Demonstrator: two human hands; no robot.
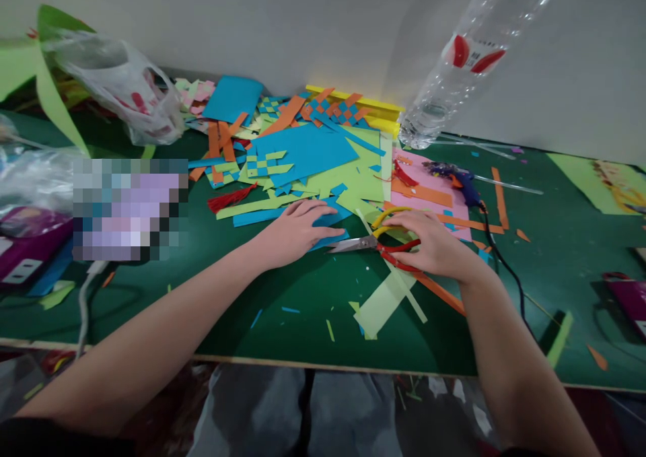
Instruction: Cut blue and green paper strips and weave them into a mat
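1. Left hand [297, 231] is down flat, fingers loosely spread and nothing gripped, just pressing on a bright blue sheet of cut paper [330, 218] on the dark green tabletop [303, 309].
2. Right hand [428, 241] is curled over the handles of the steel scissors with red and yellow handles [371, 243]. I can't tell if the fingers are actually through the loops. The blades look shut and lie on the table, tips pointing at the left hand and just beside the blue sheet's edge.
3. So my read is that this is the bit between cuts: paper pinned, scissors in hand but resting.
4. A cut from here would call for getting the fingers properly seated in the loops, lifting the blades off the table and opening them. The sheet's edge also has to come up, because it lies flat and the blades can't get under it.
5. Watch the left fingertips, since they sit right by the blade tips.
6. Around it all: a pale green paper strip [383, 302] below the scissors, a heap of blue, orange and green woven paper squares [303, 154] behind, a blue glue gun [461, 181] on pink paper, and a clear plastic bottle [454, 60] by the wall.
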